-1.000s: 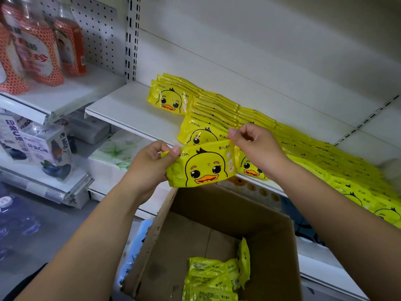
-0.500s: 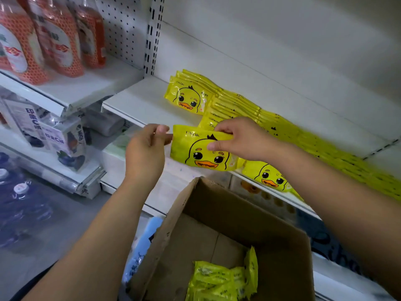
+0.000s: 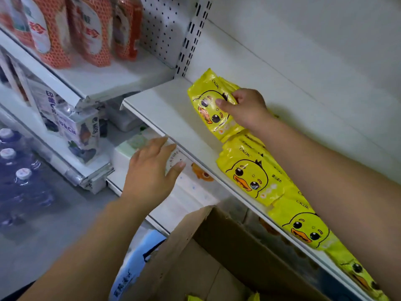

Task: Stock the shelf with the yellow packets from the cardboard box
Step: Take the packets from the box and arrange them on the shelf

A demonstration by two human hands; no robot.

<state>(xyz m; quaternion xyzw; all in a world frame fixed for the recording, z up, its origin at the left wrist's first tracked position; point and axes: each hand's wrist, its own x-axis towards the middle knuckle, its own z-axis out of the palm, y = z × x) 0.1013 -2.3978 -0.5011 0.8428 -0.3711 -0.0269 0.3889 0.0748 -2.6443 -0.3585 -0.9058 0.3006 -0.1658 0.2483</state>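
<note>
Box [image 3: 217, 257]: brown cardboard, open at the top, nearest the camera and below the shelf's front edge.
Box packets [image 3: 254, 297]: only two yellow corners show at the bottom of the frame, inside the box.
Bag [image 3: 132, 270]: blue and white, on the floor just left of the box.
Left hand [image 3: 149, 172]: open, fingers straight and slightly spread, holding nothing. It is in front of and below the shelf's front edge, over the white packs; whether it touches them cannot be told.
White packs [image 3: 188, 187]: on the lower shelf, partly hidden by the left hand.
Shelf [image 3: 173, 118]: white board, bare at its left end and running away to the right.
Row [image 3: 249, 174]: yellow duck-face packets overlap along the shelf, from the middle down to the lower right, partly hidden by the right forearm.
Right hand [image 3: 246, 109]: holds the packet at the row's left end, thumb across its printed face, fingers curled over its far edge.
Packet [image 3: 208, 105]: yellow, duck face turned sideways, tilted on the shelf near the back wall, its lower end touching the row.
Cartons [image 3: 80, 131]: white and purple, on a lower shelf to the left.
Water bottles [image 3: 13, 161]: capped, on the floor at far left.
Orange bottles [image 3: 54, 29]: upright on the upper left shelf, in front of a pegboard [image 3: 160, 22].
</note>
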